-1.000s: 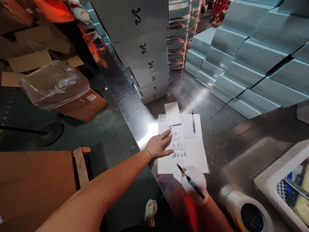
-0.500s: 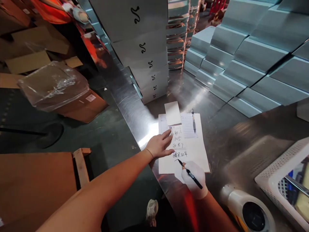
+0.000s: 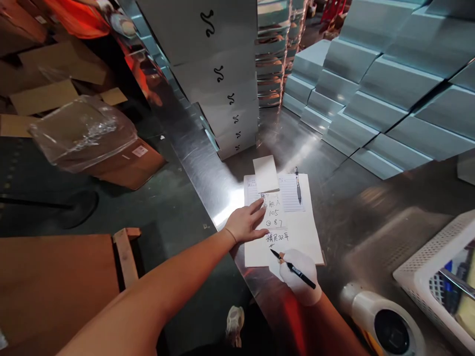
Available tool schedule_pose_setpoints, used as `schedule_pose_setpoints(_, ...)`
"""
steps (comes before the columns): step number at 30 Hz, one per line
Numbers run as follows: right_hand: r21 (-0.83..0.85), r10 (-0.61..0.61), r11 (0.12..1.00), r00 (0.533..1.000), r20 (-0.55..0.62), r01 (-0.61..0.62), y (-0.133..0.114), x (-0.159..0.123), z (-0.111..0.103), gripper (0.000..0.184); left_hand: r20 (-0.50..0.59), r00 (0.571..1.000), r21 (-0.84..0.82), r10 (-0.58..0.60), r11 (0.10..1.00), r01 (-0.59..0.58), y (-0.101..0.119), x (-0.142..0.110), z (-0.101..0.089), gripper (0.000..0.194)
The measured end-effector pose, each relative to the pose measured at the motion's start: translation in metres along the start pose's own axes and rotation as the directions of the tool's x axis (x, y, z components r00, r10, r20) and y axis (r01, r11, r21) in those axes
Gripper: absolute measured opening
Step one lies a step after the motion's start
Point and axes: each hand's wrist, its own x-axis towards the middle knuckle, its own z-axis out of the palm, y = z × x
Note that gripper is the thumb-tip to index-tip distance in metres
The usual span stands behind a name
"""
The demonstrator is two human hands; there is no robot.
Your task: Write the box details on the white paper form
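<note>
Roll (image 3: pixel 365 305) of what looks like tape lies nearest me, out beyond the right forearm, with the white basket (image 3: pixel 415 272) farther right. If that forearm swings wide, I would expect it to knock the roll first.

My right hand (image 3: pixel 302 289), in a white glove, is closed round a black pen (image 3: pixel 303 277), its nib just under the written lines; whether it touches the paper I can't tell. The glove sits close to those strokes — a drag up and left could smear them if the ink is wet.

My left hand (image 3: pixel 243 222) is bare and spread wide, pressing on the white sheet (image 3: pixel 304 237) and holding nothing. Were it to ease off or push sideways, the sheet could skid, since its lower left corner lies close to the edge of the metal worktop (image 3: pixel 334 202).

Farther up, a blank slip (image 3: pixel 265 173) overlaps a lined page (image 3: pixel 291 193), where a second pen (image 3: pixel 299 192) lies loose and could roll if the papers get tugged. I have open metal right of the sheet; beyond, the marked boxes (image 3: pixel 243 99) and the grey boxes (image 3: pixel 367 113) hem me in — and a co-worker in orange (image 3: pixel 83 22) stands off at far left
</note>
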Motion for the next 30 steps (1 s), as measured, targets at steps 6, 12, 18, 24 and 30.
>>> schedule_pose_setpoints(6,-0.033,-0.070,0.997,0.997,-0.030,0.069,-0.005,0.004,-0.004,0.038,-0.027,1.000,-0.014,0.016,1.000,-0.017,-0.002,-0.001,0.004,0.080)
schedule_pose_setpoints(12,-0.088,-0.069,0.994,0.993,-0.092,0.061,-0.007,0.011,-0.010,0.040,-0.031,0.999,-0.014,0.017,1.000,-0.017,-0.002,0.000,0.004,0.079)
schedule_pose_setpoints(18,-0.104,-0.072,0.993,0.994,-0.079,0.064,-0.007,0.011,-0.011,0.039,-0.017,1.000,-0.018,0.010,1.000,-0.010,-0.003,-0.001,0.004,0.080)
schedule_pose_setpoints(24,-0.064,-0.061,0.996,0.995,-0.083,0.055,-0.005,0.009,-0.010,0.040,-0.027,1.000,-0.017,0.016,1.000,-0.016,-0.002,-0.001,0.004,0.079)
schedule_pose_setpoints(30,-0.042,-0.019,0.999,0.994,-0.103,0.015,-0.008,0.015,-0.015,0.034,-0.024,1.000,-0.007,0.013,1.000,-0.013,-0.002,-0.001,0.004,0.079)
